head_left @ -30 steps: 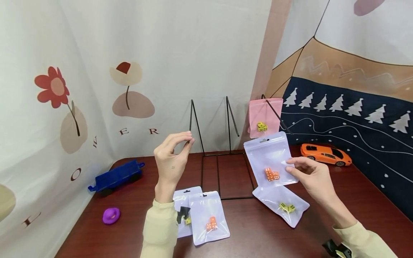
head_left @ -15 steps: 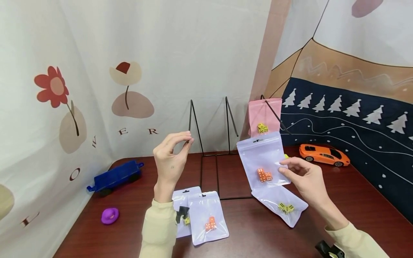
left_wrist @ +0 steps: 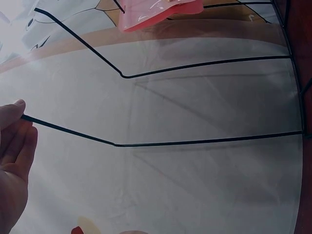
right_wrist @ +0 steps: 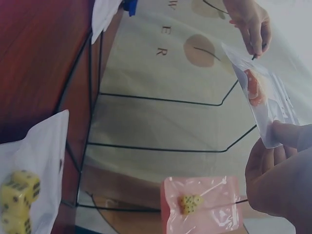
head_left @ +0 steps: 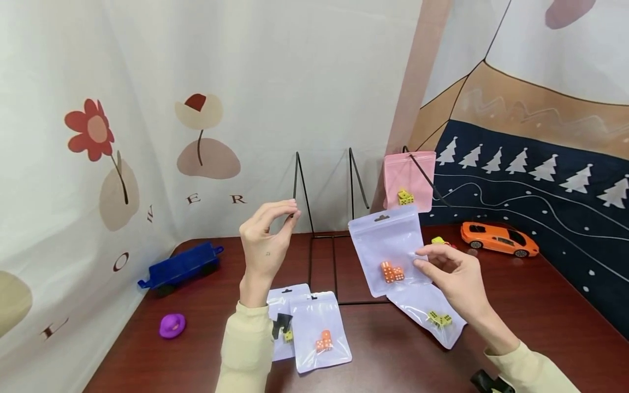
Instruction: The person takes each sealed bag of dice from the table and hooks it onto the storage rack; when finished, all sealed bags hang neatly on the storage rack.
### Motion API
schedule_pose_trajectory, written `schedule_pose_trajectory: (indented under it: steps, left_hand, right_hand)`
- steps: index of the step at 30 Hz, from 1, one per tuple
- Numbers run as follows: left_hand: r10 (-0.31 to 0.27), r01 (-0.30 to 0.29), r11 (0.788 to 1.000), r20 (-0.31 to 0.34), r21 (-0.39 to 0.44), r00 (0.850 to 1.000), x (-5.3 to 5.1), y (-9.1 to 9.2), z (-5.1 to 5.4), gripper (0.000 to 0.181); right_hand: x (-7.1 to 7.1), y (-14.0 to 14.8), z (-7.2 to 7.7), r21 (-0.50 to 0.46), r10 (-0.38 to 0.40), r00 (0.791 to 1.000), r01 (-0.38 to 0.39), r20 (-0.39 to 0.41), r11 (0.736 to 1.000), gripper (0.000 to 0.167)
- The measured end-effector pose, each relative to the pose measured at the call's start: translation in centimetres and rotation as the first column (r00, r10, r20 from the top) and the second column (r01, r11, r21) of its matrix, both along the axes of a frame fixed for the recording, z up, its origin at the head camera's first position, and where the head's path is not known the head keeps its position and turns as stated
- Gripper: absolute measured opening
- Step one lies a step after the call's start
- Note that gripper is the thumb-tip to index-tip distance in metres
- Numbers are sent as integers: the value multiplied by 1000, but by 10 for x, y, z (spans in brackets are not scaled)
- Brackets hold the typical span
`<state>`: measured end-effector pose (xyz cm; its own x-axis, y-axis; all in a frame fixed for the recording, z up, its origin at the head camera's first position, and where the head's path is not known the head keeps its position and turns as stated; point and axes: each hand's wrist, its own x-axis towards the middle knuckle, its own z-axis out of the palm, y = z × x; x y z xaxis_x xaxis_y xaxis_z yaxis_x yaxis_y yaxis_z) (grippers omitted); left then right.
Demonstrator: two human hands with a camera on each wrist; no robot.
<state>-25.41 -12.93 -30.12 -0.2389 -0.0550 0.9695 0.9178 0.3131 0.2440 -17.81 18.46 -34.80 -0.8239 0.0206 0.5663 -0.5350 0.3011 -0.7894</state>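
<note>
My left hand (head_left: 265, 240) pinches the free tip of the left hook on a black wire rack (left_wrist: 214, 141) between thumb and fingers. By its right edge, my right hand (head_left: 454, 278) pinches a lilac zip bag (head_left: 385, 240) with orange dice (head_left: 392, 272) inside. The held bag is raised, tilted a little, its hang hole at the top. The middle hook (head_left: 351, 180) bears nothing. From the right hook hangs a pink bag (head_left: 410, 169) with yellow dice (right_wrist: 190, 204).
Under the held bag lies a lilac bag with yellow dice (head_left: 440, 319). Two more lilac bags, the front one (head_left: 312, 316) with orange dice, lie overlapping by my left forearm. A blue trailer (head_left: 182, 267), purple toy hat (head_left: 172, 326) and orange toy car (head_left: 498, 239) stand around.
My right hand has carried the lilac bag with orange dice leftward, away from below the pink bag and toward the middle hook. My left hand stays at the left hook's tip.
</note>
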Motion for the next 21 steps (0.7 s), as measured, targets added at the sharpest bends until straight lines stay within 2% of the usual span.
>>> schedule_pose_trajectory:
  steps: [3,8,21]
  left_hand:
    - [0,0,1000,-2,0,1000,0,1,1,18]
    - [-2,2,1000,-3,4,1000,1,0,1,19]
    - [-1,1,1000,-4,-3,1000,0,0,1,15]
  right_hand:
    - [-2,-4,4,-12,32,999,-33,-36,999,23]
    - [-4,-12,7,-39,44,998,-45,-34,998,21]
    - [-10,-26,8,-81,7,1000,-6,9,997,19]
